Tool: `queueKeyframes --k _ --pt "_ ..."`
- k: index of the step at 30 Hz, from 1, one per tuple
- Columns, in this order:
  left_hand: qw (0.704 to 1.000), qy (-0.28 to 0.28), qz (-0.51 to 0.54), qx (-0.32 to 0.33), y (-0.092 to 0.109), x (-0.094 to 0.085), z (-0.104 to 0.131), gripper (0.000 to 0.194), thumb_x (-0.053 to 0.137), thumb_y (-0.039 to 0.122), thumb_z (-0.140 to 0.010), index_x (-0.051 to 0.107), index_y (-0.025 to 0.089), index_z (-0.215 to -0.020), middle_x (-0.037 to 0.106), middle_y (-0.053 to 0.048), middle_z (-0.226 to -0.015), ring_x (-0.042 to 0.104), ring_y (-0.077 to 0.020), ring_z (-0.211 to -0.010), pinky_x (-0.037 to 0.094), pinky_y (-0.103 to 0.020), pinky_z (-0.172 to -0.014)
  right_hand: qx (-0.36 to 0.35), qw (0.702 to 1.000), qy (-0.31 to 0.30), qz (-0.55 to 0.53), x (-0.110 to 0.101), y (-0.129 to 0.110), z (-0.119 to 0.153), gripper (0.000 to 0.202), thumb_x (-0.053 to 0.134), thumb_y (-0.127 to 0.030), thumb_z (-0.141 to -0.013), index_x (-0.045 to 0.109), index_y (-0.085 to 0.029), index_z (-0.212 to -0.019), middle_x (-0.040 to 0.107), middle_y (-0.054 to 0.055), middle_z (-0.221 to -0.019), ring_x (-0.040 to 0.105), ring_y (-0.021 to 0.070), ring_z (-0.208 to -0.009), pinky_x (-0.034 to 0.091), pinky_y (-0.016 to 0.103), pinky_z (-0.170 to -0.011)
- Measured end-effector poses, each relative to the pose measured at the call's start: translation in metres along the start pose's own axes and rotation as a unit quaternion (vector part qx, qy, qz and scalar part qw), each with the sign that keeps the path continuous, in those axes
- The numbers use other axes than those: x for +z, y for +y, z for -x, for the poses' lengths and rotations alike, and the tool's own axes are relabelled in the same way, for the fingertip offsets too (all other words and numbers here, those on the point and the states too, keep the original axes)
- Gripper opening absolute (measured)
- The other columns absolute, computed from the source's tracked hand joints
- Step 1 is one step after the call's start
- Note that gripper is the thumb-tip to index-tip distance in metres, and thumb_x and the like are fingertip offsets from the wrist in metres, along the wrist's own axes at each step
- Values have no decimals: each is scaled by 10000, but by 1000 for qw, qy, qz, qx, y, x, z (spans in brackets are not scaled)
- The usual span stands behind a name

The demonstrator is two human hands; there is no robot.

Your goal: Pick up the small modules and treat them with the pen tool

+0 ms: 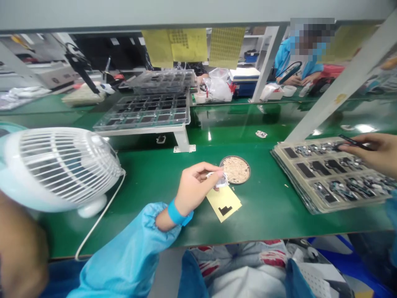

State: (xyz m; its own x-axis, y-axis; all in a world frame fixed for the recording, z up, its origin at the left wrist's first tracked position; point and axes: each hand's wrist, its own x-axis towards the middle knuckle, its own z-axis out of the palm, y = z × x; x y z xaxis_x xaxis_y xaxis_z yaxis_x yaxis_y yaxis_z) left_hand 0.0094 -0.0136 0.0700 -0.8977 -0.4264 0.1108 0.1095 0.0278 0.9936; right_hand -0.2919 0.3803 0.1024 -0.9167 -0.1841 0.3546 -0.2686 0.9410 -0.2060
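My left hand (196,185), with a blue band at the wrist, pinches a small white frame-like part (222,180) between thumb and fingers. Under it lies a yellow sheet (231,198) with a black stepped patch on it. Just beyond is a round dish (236,169) of pale crumbly material. At the right, my right hand (374,150) grips a dark, slim tool that looks like tweezers (353,142). Its tip hangs over the back row of a beige compartment tray (305,188), which holds several small electronic assemblies and bare dark slots. Whether the tip touches a part I cannot tell.
A white fan (68,167) stands at the left, its cord running to the table edge. Clear trays (145,109) rest on a raised shelf (182,140). A slanted white post (328,87) rises behind the beige tray. Another person (285,58) sits across, and a blurred arm (23,244) shows lower left.
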Motion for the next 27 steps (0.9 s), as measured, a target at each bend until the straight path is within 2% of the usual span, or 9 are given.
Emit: queueKeyframes --k 1,4,7,11,14,17,22,24,27 --pt "1000 3 -1 3 0 0 0 204 787 325 -754 745 144 -839 746 -57 -776 688 -161 -627 582 -253 -520 8 999 -31 -40 -6 -25 8 701 719 -814 -514 765 -227 -895 717 155 -717 596 194 -580 409 387 -556" --pt "1000 4 6 2 1 0 0 191 783 314 -757 746 143 -833 739 -51 -742 676 -149 -595 576 -247 -512 -92 982 -13 -166 -17 -104 42 490 737 -713 -653 757 -281 -883 754 93 -968 671 224 -844 498 380 -739" --pt "1000 3 19 -25 1 0 -3 205 783 326 -753 734 136 -812 728 -48 -698 658 -142 -550 562 -245 -490 -134 942 -29 -305 -18 -170 74 360 796 -558 -700 771 -250 -885 761 65 -901 693 231 -802 543 384 -758" --pt "996 0 39 -75 0 -3 -7 247 790 365 -736 720 134 -786 715 -43 -669 638 -132 -527 537 -233 -471 -139 876 -104 -450 -9 -226 99 272 793 -453 -739 767 -216 -869 760 46 -855 701 224 -760 584 360 -712" --pt "993 -3 45 -105 -3 -5 -9 281 780 401 -749 713 136 -817 705 -34 -655 621 -114 -489 482 -206 -435 -128 827 -141 -529 7 -248 108 203 800 -408 -745 749 -231 -831 748 31 -843 696 204 -762 587 324 -686" --pt "991 -14 43 -126 -9 -6 -12 299 763 426 -771 714 148 -870 699 -27 -653 610 -104 -465 392 -183 -400 -82 787 -187 -582 33 -255 114 204 804 -401 -747 728 -223 -810 716 28 -772 652 164 -657 544 278 -569" --pt "993 -20 50 -106 -23 -9 -19 321 663 419 -865 757 144 -1003 709 -50 -704 618 -116 -552 322 -195 -427 -1 702 -308 -642 70 -249 122 289 832 -411 -720 723 -185 -864 654 3 -656 435 65 -434 309 211 -377" --pt "993 -26 61 -97 -27 -10 -21 345 601 403 -906 755 146 -1076 734 -71 -794 637 -138 -630 369 -214 -484 -2 687 -349 -638 75 -248 125 291 831 -413 -721 722 -173 -845 651 3 -639 372 47 -414 248 206 -371" --pt "995 -34 54 -77 -32 -11 -21 358 573 359 -912 738 147 -1149 750 -86 -902 637 -160 -716 420 -238 -565 -31 688 -382 -616 77 -251 130 293 801 -441 -749 720 -160 -771 663 19 -639 356 47 -421 225 212 -379"
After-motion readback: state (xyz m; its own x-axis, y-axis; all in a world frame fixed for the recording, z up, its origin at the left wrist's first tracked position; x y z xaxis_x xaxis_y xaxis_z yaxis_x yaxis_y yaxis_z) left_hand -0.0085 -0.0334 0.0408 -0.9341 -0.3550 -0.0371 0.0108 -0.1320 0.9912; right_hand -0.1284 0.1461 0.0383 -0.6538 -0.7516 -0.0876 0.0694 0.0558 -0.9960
